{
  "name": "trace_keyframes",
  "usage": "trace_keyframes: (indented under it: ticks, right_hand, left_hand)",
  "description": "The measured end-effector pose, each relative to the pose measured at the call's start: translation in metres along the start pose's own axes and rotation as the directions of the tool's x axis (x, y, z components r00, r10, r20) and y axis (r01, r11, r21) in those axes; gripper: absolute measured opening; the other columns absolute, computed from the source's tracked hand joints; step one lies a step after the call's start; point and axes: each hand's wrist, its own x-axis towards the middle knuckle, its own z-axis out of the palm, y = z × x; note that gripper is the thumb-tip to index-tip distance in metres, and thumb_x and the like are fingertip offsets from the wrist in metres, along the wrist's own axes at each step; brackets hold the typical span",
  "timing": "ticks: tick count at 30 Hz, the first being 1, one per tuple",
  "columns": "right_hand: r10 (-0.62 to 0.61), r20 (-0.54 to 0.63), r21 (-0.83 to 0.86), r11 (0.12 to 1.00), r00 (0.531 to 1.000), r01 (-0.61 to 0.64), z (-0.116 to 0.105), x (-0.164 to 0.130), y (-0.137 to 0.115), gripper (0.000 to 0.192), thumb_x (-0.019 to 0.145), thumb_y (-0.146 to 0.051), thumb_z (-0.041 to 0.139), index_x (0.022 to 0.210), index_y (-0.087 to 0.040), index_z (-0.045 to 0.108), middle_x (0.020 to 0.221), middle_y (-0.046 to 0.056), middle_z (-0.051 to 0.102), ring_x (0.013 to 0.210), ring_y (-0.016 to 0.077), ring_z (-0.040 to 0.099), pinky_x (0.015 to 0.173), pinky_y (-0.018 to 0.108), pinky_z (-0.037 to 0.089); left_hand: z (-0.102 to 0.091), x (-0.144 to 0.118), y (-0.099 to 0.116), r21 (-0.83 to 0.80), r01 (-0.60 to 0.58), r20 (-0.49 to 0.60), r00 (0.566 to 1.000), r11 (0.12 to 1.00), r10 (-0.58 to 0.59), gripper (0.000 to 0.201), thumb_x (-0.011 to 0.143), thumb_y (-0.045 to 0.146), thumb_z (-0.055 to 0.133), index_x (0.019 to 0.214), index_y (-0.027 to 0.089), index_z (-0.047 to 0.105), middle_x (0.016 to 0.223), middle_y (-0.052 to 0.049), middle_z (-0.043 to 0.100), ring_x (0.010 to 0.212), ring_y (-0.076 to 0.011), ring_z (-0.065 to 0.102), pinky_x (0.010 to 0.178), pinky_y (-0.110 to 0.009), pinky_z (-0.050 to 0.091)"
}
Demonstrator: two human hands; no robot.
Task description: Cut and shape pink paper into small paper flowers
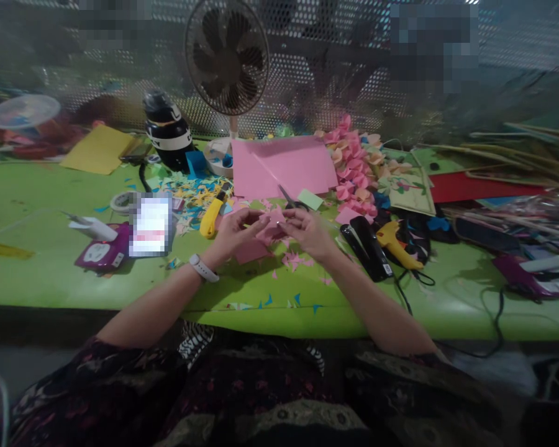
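In the middle of the table a small piece of pink paper (274, 218) is pinched between the fingertips of both hands. My left hand (236, 234), with a white band on its wrist, grips the paper's left side. My right hand (311, 234) has the other side. Just beyond the right fingers are dark scissors (289, 197); whether those fingers touch them I cannot tell. More pink paper (251, 250) lies under the left hand, with pink scraps (295, 261) nearby. A yellow cutter (210, 217) rests left of the left hand. Large pink sheets (282, 162) lie beyond both hands.
A pile of folded pink paper pieces (354, 177) sits at the back right. Near my right forearm are a black stapler (367, 249) and a yellow glue gun (398, 245) with a cord. A lit phone (149, 225), a black bottle (170, 139) and a fan (227, 59) stand left and behind.
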Motion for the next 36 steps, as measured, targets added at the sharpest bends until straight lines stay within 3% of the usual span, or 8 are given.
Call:
trace_keyframes:
  ticks: [4,7,9,13,17,22,29,36]
  right_hand:
    - [0.019,0.039,0.0,1.0,0.999,-0.019,0.007,-0.007,-0.004,0.027,0.092,-0.024,0.059,0.118,-0.02,0.056,0.078,0.003,0.075,0.077,0.0193,0.075,0.072,0.038,0.065]
    - [-0.124,0.038,-0.237,0.963,0.992,0.129,0.002,-0.011,-0.008,0.04,0.092,-0.022,0.055,0.132,-0.02,0.054,0.082,0.004,0.075,0.081,0.0195,0.073,0.076,0.039,0.063]
    - [-0.248,0.079,-0.433,0.864,0.966,0.257,-0.004,-0.011,-0.009,0.046,0.09,-0.019,0.056,0.135,-0.025,0.055,0.093,0.004,0.074,0.083,0.0187,0.071,0.078,0.04,0.061]
    - [-0.397,0.229,-0.581,0.677,0.888,0.453,-0.012,-0.007,-0.005,0.036,0.086,-0.02,0.064,0.121,-0.029,0.069,0.104,0.005,0.071,0.092,0.0203,0.065,0.084,0.041,0.057]
    - [-0.474,0.178,-0.583,0.655,0.862,0.48,-0.01,-0.002,0.004,0.015,0.087,-0.026,0.07,0.099,-0.031,0.077,0.094,0.003,0.068,0.091,0.0196,0.062,0.08,0.038,0.056]
    - [-0.565,0.115,-0.577,0.631,0.817,0.518,-0.007,-0.001,0.008,0.011,0.087,-0.026,0.072,0.095,-0.031,0.078,0.092,0.003,0.067,0.088,0.018,0.062,0.076,0.034,0.056]
    - [-0.595,-0.16,-0.708,0.625,0.787,0.329,-0.021,0.007,0.016,0.015,0.092,-0.027,0.065,0.099,-0.026,0.078,0.086,0.005,0.067,0.077,0.0184,0.061,0.064,0.033,0.054]
    - [-0.576,-0.198,-0.822,0.538,0.793,0.186,-0.038,0.012,0.014,0.022,0.094,-0.025,0.058,0.105,-0.022,0.077,0.092,0.008,0.071,0.086,0.0232,0.065,0.076,0.04,0.054]
  left_hand:
    - [0.002,-0.001,0.001,-0.17,0.071,0.018,0.997,0.983,-0.068,0.034,0.078,0.049,0.075,0.08,0.016,0.07,0.072,-0.002,0.067,0.067,-0.0121,0.06,0.068,-0.026,0.05]
    - [-0.002,0.001,0.002,-0.259,0.169,0.018,0.985,0.951,-0.17,0.037,0.072,0.052,0.079,0.078,0.017,0.068,0.066,0.001,0.063,0.061,-0.0101,0.057,0.061,-0.024,0.05]
    - [-0.005,0.003,0.003,-0.282,0.219,0.048,0.976,0.934,-0.214,0.036,0.07,0.051,0.082,0.074,0.018,0.067,0.063,0.002,0.06,0.058,-0.0088,0.055,0.058,-0.023,0.049]
    - [-0.006,0.004,0.003,-0.302,0.248,0.099,0.969,0.921,-0.228,0.033,0.071,0.046,0.082,0.071,0.017,0.067,0.063,0.002,0.06,0.056,-0.0076,0.054,0.057,-0.022,0.048]
    - [-0.004,0.002,0.004,-0.336,0.306,0.153,0.951,0.891,-0.269,0.036,0.066,0.046,0.086,0.077,0.015,0.07,0.072,-0.002,0.069,0.065,-0.0116,0.065,0.065,-0.026,0.054]
    - [-0.004,0.001,0.005,-0.351,0.318,0.142,0.948,0.881,-0.285,0.037,0.068,0.044,0.084,0.084,0.014,0.071,0.081,-0.005,0.073,0.076,-0.0162,0.072,0.071,-0.028,0.057]
    - [-0.013,0.009,0.005,-0.269,0.183,-0.183,0.954,0.946,-0.237,0.02,0.085,0.03,0.068,0.101,0.018,0.069,0.099,-0.007,0.075,0.091,-0.016,0.072,0.068,-0.024,0.055]
    - [-0.021,0.016,-0.012,0.034,0.127,-0.167,0.979,0.991,-0.12,0.028,0.082,0.029,0.067,0.106,0.016,0.066,0.101,-0.009,0.073,0.092,-0.0177,0.069,0.078,-0.029,0.055]
